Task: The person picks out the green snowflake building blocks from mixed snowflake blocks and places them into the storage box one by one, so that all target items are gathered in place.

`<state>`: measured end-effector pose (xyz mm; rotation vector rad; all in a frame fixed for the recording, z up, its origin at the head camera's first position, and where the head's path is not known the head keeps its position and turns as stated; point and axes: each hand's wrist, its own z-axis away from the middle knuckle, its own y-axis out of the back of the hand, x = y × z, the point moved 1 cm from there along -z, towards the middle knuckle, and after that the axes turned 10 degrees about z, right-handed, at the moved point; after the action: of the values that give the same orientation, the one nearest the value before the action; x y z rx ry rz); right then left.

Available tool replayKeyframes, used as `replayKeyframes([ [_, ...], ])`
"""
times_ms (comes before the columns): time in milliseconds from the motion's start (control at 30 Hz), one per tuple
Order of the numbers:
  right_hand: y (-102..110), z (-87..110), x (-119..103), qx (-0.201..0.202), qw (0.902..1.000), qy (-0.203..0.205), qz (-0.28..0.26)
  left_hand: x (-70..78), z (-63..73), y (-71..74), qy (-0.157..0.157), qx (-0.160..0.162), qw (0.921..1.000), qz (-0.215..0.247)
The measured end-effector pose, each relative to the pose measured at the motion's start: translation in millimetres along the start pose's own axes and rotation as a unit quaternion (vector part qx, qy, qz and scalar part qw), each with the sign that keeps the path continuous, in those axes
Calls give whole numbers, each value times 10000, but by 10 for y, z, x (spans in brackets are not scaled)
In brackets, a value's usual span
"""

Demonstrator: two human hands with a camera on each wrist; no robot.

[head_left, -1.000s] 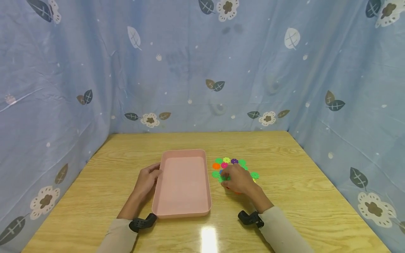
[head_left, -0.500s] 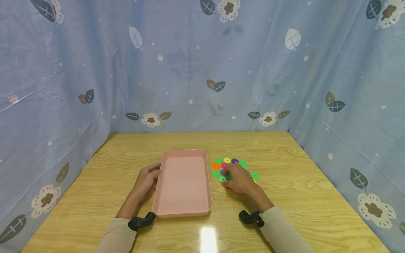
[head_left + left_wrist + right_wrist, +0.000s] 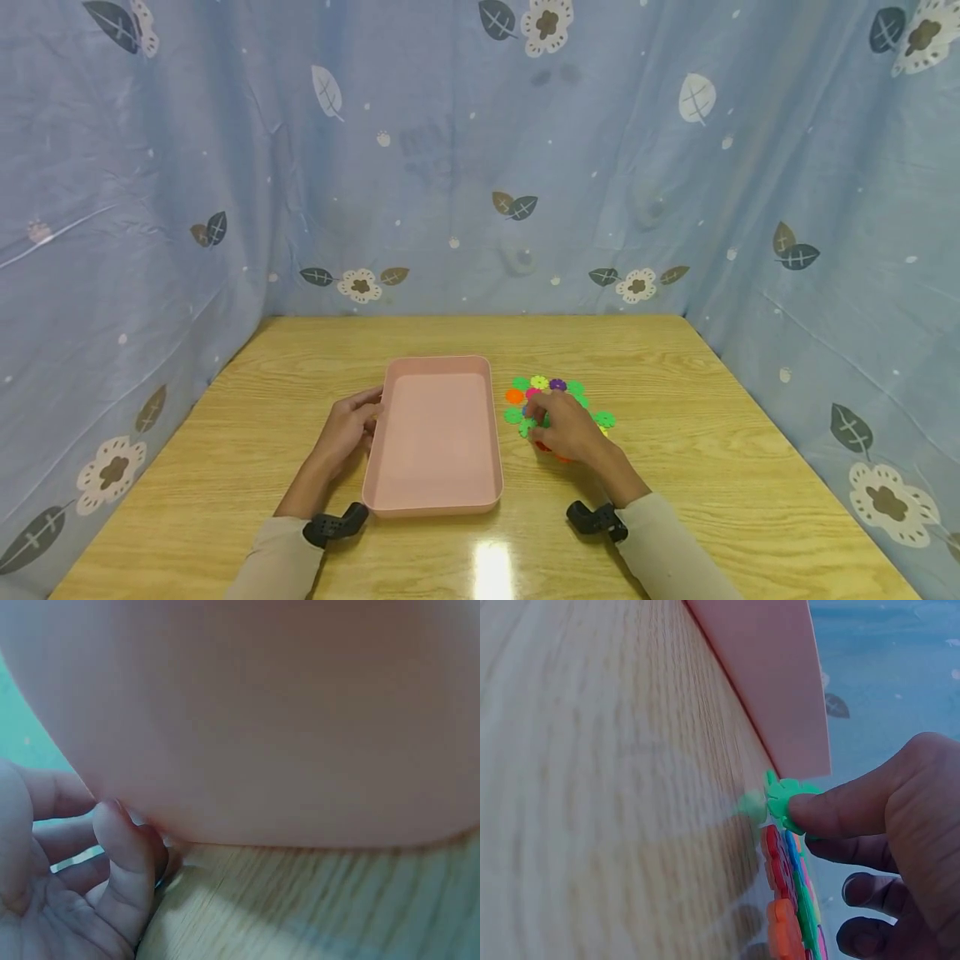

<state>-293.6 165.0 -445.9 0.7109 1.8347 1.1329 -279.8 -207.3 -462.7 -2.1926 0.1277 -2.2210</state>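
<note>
A shallow pink tray (image 3: 435, 433) lies on the wooden table. My left hand (image 3: 347, 429) holds its left side. In the left wrist view, the bent thumb (image 3: 124, 851) touches the tray wall and some fingertips are hidden behind it. To the right of the tray, my right hand (image 3: 566, 427) is over a cluster of flower-shaped plastic discs. In the right wrist view, its thumb and a finger pinch a green flower-shaped disc (image 3: 782, 801). Just beside that are a red disc (image 3: 778, 859) and an orange disc (image 3: 784, 930). The hand hides part of the cluster in the head view.
Loose discs around the right hand include a yellow one (image 3: 539, 382), a purple one (image 3: 557, 384) and a green one (image 3: 603, 418). The tray's right wall stands close to the cluster. Blue patterned cloth (image 3: 480, 167) encloses the table's back and sides.
The head view has shifted slightly. My right hand has barely moved, and a green disc at its fingertips shows a little differently. The left hand stays at the tray.
</note>
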Motion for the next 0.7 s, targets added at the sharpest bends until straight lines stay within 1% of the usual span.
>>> replayKeyframes([
  [100,0,6,7,43,9999,117,-119,11,-1,-9,-13,-26,10000,52],
  [333,-17,15,1,165,9981,317,-494,1,6,23,18,-113,9999,108],
  [500,-32,3,-41,260,9969,280,-682,-14,-6,27,-26,-44,10000,-6],
  [700,-39,-21,-113,381,9958,221,-805,-3,0,21,-38,-92,9999,-84],
])
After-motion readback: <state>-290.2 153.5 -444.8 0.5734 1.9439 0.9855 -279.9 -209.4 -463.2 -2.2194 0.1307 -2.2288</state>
